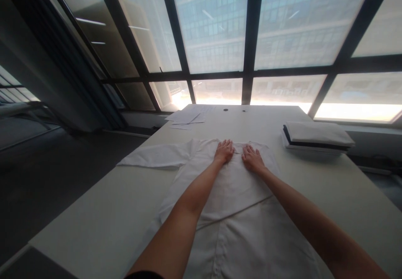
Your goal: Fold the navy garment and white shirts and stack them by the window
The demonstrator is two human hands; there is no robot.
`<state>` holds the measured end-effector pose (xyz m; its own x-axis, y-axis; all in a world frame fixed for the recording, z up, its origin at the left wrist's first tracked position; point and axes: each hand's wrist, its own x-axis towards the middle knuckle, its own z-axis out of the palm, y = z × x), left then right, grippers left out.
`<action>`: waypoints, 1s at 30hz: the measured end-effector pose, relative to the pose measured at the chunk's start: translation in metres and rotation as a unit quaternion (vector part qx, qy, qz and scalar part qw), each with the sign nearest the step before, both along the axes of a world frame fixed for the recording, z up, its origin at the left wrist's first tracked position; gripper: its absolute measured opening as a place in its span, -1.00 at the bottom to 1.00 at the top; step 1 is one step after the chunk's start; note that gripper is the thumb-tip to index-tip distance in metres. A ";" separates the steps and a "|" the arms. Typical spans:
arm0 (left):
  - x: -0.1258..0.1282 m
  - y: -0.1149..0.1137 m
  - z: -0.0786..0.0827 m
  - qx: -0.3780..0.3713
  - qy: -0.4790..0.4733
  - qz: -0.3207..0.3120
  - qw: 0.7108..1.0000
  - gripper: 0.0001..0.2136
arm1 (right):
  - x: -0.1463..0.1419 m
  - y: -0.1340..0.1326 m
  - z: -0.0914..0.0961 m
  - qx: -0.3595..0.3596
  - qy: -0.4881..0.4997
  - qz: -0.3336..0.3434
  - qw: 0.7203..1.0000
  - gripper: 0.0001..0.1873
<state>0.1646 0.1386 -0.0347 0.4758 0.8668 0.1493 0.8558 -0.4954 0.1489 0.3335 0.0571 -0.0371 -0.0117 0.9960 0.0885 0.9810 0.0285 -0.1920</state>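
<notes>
Folded garments (317, 136) stacked at right; papers (186, 118) at the table's (94, 224) far end.

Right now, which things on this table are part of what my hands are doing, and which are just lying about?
In use: white shirt, left hand and right hand pressed flat on it.
Lying about: stack of folded clothes, papers.

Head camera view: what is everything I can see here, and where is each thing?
shirt: one, white, spread flat on the table's near middle, one sleeve out to the left
table: one, white, running to the windows
folded stack: one, white with a dark layer, table's right side
papers: a few, white, far left of table
small round things: two, dark, far edge
windows: several panes, dark frames, behind the table
left hand: flat on the shirt's far end
right hand: flat beside it
</notes>
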 end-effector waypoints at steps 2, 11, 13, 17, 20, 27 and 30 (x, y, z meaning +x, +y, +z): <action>0.001 0.003 -0.002 -0.012 0.008 0.001 1.000 -0.43 | -0.005 -0.008 -0.001 -0.003 0.000 -0.012 1.000 -0.35; -0.024 0.003 0.006 -0.054 0.028 -0.025 0.998 -0.43 | -0.008 -0.015 0.001 0.004 0.004 -0.026 1.000 -0.32; -0.043 0.000 0.007 -0.059 0.036 -0.014 0.997 -0.42 | -0.009 -0.015 0.001 0.004 0.006 -0.027 1.000 -0.32; -0.081 -0.012 0.007 -0.072 0.060 0.012 0.996 -0.41 | -0.009 -0.015 -0.001 0.004 0.006 -0.026 1.000 -0.32; -0.103 -0.027 0.007 -0.070 0.069 0.010 0.995 -0.42 | -0.009 -0.015 -0.003 0.011 0.003 -0.026 1.000 -0.32; -0.149 -0.075 0.010 -0.065 0.086 0.000 0.994 -0.44 | -0.008 -0.014 -0.007 0.013 -0.003 -0.025 1.000 -0.33; -0.169 -0.092 0.011 -0.063 0.092 -0.004 0.994 -0.45 | -0.008 -0.014 -0.009 0.020 -0.004 -0.024 0.999 -0.34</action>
<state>-0.0040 0.0470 -0.0241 0.4919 0.8692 -0.0492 0.8704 -0.4897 0.0518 0.3259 0.0435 -0.0458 0.0353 0.9911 0.1286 0.9829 -0.0112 -0.1836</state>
